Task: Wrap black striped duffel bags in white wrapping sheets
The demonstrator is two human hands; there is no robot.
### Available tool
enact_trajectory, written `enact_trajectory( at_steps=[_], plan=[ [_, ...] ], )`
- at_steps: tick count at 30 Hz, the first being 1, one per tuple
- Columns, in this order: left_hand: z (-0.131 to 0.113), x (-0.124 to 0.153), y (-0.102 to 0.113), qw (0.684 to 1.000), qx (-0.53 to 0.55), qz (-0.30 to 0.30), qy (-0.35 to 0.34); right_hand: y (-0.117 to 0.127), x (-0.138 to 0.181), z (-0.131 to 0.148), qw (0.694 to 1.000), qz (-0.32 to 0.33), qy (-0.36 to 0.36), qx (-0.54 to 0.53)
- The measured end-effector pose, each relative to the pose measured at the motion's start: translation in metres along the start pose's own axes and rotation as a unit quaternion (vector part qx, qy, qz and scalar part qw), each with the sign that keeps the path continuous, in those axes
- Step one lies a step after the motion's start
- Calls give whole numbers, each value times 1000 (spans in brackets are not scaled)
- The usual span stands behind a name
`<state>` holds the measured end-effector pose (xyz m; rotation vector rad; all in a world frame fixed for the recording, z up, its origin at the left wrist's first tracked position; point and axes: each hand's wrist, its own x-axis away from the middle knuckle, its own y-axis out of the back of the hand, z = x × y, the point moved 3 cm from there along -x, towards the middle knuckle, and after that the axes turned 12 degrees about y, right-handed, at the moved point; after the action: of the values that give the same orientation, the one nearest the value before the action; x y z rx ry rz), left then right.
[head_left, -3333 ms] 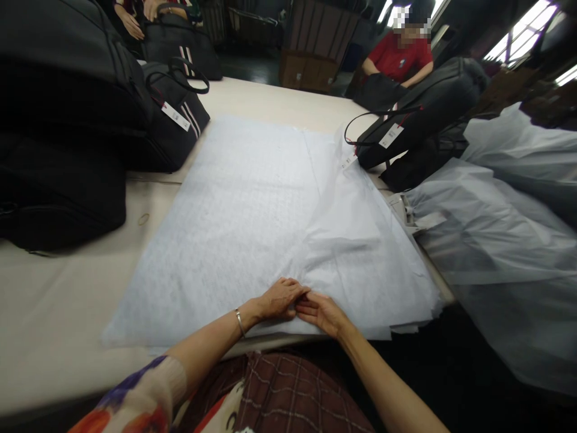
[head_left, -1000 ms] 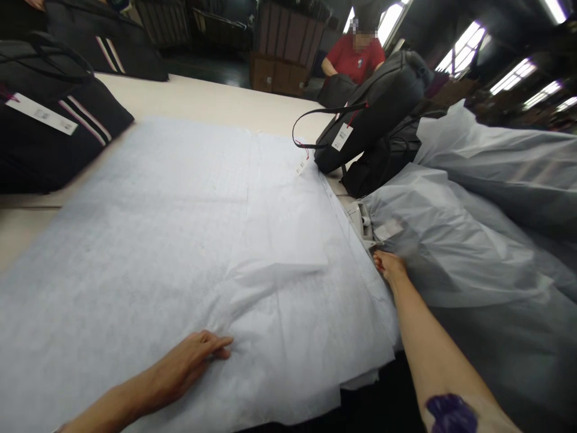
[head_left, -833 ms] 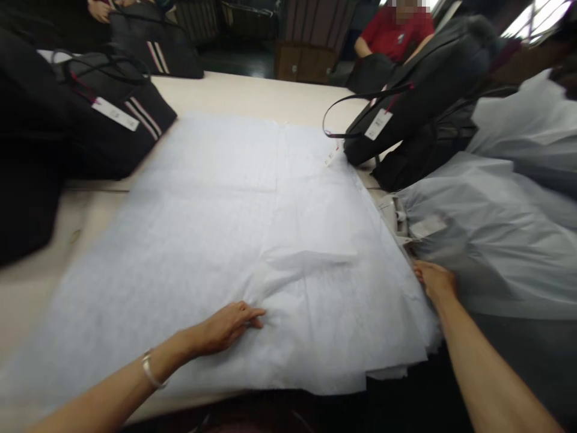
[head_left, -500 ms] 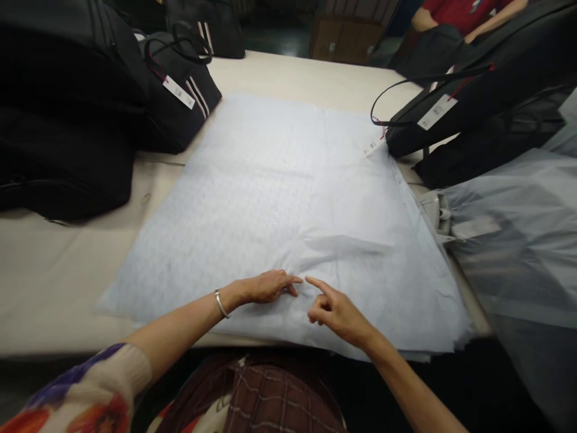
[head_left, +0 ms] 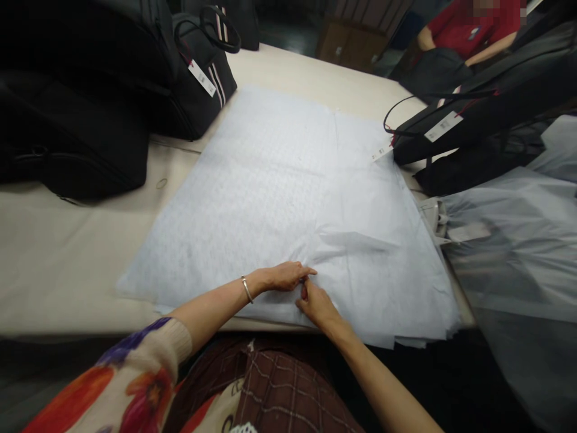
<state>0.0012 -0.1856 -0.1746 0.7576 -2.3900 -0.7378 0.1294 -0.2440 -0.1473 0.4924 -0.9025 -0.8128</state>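
A: What do I have in front of me, biggest first?

B: I see the pale surface (head_left: 67, 264), and on it the stack of white tissue paper (head_left: 288, 192), which covers most of the middle. I'll place everything else from that stack. Left of it and at its far left corner sit black bags (head_left: 90, 96), one with a white hang tag (head_left: 202, 78). At its right far corner lies another black bag (head_left: 487, 114) with its own tag, and right of the stack are clear plastic bags (head_left: 509, 240). Beyond the far right corner a person in a red shirt (head_left: 469, 33) is sitting.

A: And my hands?

B: Both are at the stack's near edge, about midway along it, touching each other. My left hand (head_left: 283, 276), a bangle (head_left: 246, 289) on its wrist, rests on the top sheet with its fingers (head_left: 306, 273) pinched on the paper. My right hand (head_left: 318, 304) meets it from below, fingertips closed against the same spot. The sheet ripples up just beyond them, toward the stack's right side.
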Motion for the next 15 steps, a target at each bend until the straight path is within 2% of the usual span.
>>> enact_trajectory(
  at_steps=[4, 8, 15],
  plan=[
    [0, -1, 1, 1000, -5, -2, -10, 2, 3, 5, 998, -11, -33, 56],
    [-3, -2, 5, 999, 1, -1, -39, 10, 8, -7, 993, -32, -73, 83],
    [-2, -2, 1, 998, 23, 3, -56, 11, 16, -31, 997, -25, -77, -3]
  ],
)
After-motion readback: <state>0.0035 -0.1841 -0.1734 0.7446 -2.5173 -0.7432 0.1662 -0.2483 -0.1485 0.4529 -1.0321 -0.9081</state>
